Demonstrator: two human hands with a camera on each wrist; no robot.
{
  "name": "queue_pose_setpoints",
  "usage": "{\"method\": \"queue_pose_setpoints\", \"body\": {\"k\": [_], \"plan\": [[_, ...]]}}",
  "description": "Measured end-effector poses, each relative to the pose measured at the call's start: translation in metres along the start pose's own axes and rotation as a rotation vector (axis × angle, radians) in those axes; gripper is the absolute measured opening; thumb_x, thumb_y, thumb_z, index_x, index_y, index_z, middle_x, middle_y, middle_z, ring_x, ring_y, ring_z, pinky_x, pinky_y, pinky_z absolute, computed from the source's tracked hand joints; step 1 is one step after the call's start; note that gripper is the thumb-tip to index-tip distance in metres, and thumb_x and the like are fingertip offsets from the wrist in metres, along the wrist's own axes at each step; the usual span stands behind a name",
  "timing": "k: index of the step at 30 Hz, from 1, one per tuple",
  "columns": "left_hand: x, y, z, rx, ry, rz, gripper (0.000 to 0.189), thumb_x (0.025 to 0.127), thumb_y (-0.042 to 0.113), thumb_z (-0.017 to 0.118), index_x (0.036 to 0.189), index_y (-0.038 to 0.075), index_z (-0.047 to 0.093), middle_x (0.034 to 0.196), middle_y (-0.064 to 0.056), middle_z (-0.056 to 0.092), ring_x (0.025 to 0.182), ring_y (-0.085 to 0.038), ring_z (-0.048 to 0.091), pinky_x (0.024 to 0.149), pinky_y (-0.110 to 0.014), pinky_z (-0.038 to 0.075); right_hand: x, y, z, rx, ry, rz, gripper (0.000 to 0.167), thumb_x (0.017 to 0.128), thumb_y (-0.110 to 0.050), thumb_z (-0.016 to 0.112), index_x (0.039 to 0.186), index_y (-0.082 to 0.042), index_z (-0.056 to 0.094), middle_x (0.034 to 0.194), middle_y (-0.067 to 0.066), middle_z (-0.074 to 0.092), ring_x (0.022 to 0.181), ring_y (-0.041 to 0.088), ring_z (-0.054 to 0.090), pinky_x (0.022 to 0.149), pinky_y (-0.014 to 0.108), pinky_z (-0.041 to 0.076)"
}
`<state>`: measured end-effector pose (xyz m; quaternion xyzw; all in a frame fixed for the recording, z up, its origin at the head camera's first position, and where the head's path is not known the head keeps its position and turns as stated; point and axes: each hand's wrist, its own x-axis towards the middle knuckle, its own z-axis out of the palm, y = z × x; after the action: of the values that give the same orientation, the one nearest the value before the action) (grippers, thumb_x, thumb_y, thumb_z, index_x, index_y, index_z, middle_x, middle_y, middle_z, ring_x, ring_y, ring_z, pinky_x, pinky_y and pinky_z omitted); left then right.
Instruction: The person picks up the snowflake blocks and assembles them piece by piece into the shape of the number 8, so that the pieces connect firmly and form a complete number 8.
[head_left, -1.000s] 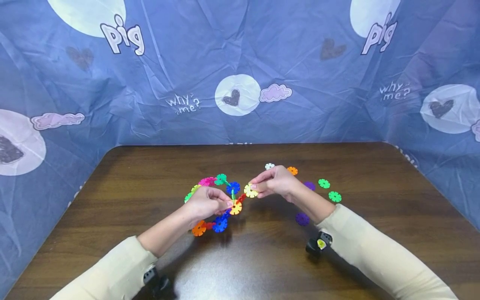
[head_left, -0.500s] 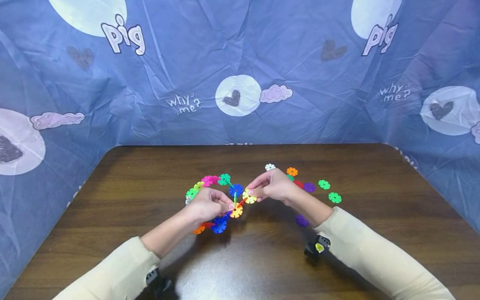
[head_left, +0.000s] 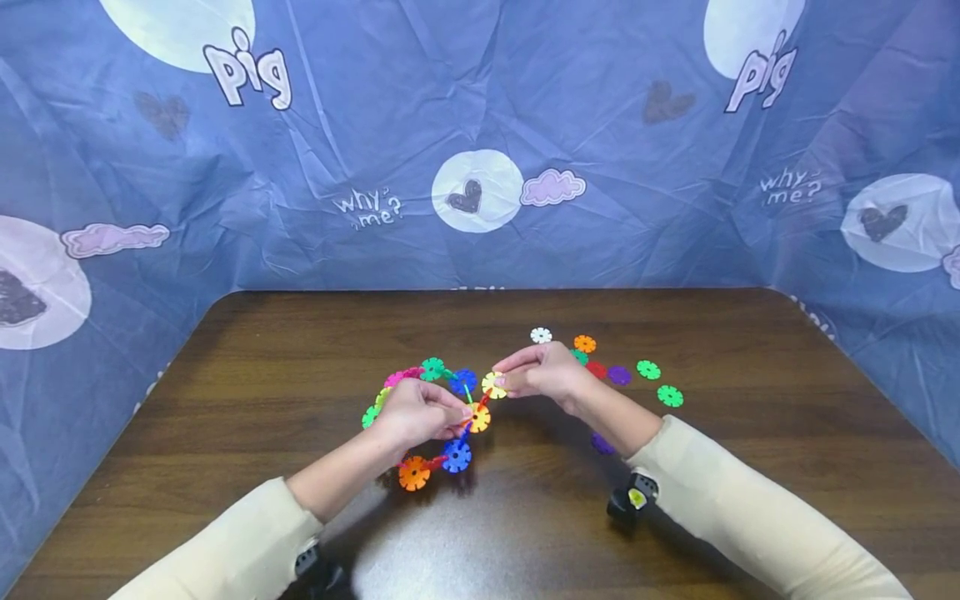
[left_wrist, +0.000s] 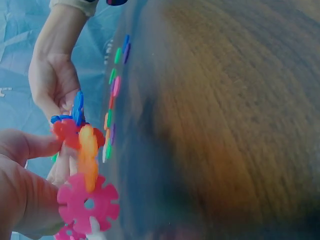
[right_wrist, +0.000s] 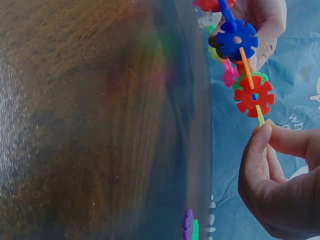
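Observation:
A chain of notched plastic snowflake discs hangs between both hands above the table. My left hand pinches a light-orange disc of the chain between thumb and fingers. With thumb and index finger, my right hand pinches a yellow disc at the chain's right. A red disc links these two. Below the left hand hang a blue disc and an orange disc. Behind it, a green disc and others curve round, partly hidden by the hand. A pink disc shows close in the left wrist view.
Several loose discs lie on the brown table at the right, among them a white disc, a purple disc and a bright green disc. A blue printed cloth rises behind the table.
Both hands keep their pinch. The right hand has shifted slightly left and nearer, the left hand slightly right. The chain has turned, and its lower orange disc has swung nearer to me.

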<state>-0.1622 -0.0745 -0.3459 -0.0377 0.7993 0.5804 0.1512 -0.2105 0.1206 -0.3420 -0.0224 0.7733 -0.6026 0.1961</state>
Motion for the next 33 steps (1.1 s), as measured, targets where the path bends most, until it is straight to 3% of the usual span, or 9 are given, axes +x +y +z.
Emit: {"method": "queue_pose_setpoints", "body": {"k": [4, 8, 14, 17, 21, 23, 26, 28, 33], "plan": [[-0.001, 0.001, 0.006, -0.023, 0.004, -0.02, 0.011, 0.084, 0.003, 0.071, 0.087, -0.007, 0.07, 0.075, -0.011, 0.073, 0.063, -0.013, 0.069, 0.07, -0.031, 0.06, 0.001, 0.0, -0.001, 0.037, -0.034, 0.032, 0.034, 0.085, 0.0, 0.067, 0.118, 0.009, 0.063, 0.083, 0.001, 0.073, 0.072, 0.008, 0.067, 0.091, 0.044, 0.054], [0.0, -0.002, 0.011, -0.018, 0.003, -0.027, 0.009, 0.085, 0.0, 0.068, 0.086, -0.009, 0.069, 0.075, -0.013, 0.072, 0.062, -0.014, 0.07, 0.068, -0.031, 0.06, 0.002, 0.005, -0.001, 0.083, -0.066, 0.061, 0.037, 0.087, 0.003, 0.064, 0.123, 0.009, 0.06, 0.078, -0.003, 0.07, 0.07, 0.008, 0.067, 0.086, 0.038, 0.057], [-0.002, -0.005, 0.014, 0.027, -0.012, -0.03, 0.008, 0.085, -0.004, 0.065, 0.085, -0.012, 0.069, 0.077, -0.018, 0.072, 0.062, -0.017, 0.071, 0.065, -0.032, 0.06, 0.005, 0.017, 0.001, 0.162, -0.051, 0.114, 0.036, 0.087, 0.005, 0.064, 0.121, 0.014, 0.057, 0.075, -0.001, 0.069, 0.067, 0.01, 0.068, 0.076, 0.029, 0.06], [-0.008, 0.002, 0.008, 0.186, -0.051, 0.008, 0.012, 0.088, 0.0, 0.065, 0.085, -0.01, 0.07, 0.073, -0.018, 0.073, 0.06, -0.02, 0.071, 0.062, -0.031, 0.06, 0.006, 0.022, 0.001, 0.187, -0.048, 0.117, 0.037, 0.087, 0.006, 0.063, 0.122, 0.016, 0.056, 0.075, 0.0, 0.069, 0.068, 0.01, 0.068, 0.076, 0.03, 0.059], [-0.009, 0.024, -0.005, 0.544, -0.044, 0.179, 0.018, 0.088, 0.014, 0.069, 0.08, -0.001, 0.074, 0.061, -0.007, 0.07, 0.054, -0.015, 0.067, 0.052, -0.024, 0.054, 0.007, 0.023, 0.0, 0.201, -0.052, 0.109, 0.038, 0.087, 0.005, 0.063, 0.123, 0.015, 0.056, 0.078, 0.0, 0.07, 0.07, 0.01, 0.069, 0.078, 0.03, 0.059], [-0.001, 0.035, -0.012, 0.68, -0.023, 0.304, 0.018, 0.087, 0.017, 0.071, 0.079, 0.002, 0.075, 0.061, -0.004, 0.07, 0.053, -0.011, 0.062, 0.05, -0.022, 0.049, 0.007, 0.022, -0.001, 0.203, -0.056, 0.105, 0.038, 0.088, 0.005, 0.063, 0.123, 0.015, 0.056, 0.08, 0.0, 0.07, 0.072, 0.01, 0.069, 0.079, 0.03, 0.059], [0.02, 0.042, -0.018, 0.755, -0.043, 0.428, 0.014, 0.086, 0.017, 0.071, 0.081, 0.005, 0.075, 0.071, -0.005, 0.072, 0.058, -0.01, 0.059, 0.054, -0.022, 0.048, 0.008, 0.022, -0.002, 0.199, -0.051, 0.103, 0.038, 0.088, 0.004, 0.062, 0.124, 0.014, 0.056, 0.082, 0.0, 0.069, 0.073, 0.01, 0.069, 0.079, 0.03, 0.059], [0.034, 0.042, -0.019, 0.735, -0.109, 0.43, 0.013, 0.087, 0.016, 0.07, 0.086, 0.005, 0.075, 0.079, -0.007, 0.074, 0.064, -0.011, 0.061, 0.06, -0.023, 0.052, 0.009, 0.021, -0.002, 0.196, -0.04, 0.11, 0.037, 0.088, 0.004, 0.062, 0.124, 0.013, 0.057, 0.083, 0.0, 0.07, 0.073, 0.01, 0.069, 0.079, 0.03, 0.059], [0.061, 0.034, -0.013, 0.682, -0.231, 0.325, 0.016, 0.09, 0.02, 0.067, 0.093, 0.007, 0.075, 0.087, -0.006, 0.075, 0.075, -0.011, 0.062, 0.069, -0.024, 0.053, 0.008, 0.02, -0.004, 0.196, -0.007, 0.143, 0.036, 0.089, 0.003, 0.062, 0.124, 0.012, 0.058, 0.082, 0.001, 0.069, 0.071, 0.01, 0.069, 0.076, 0.027, 0.059]]}}
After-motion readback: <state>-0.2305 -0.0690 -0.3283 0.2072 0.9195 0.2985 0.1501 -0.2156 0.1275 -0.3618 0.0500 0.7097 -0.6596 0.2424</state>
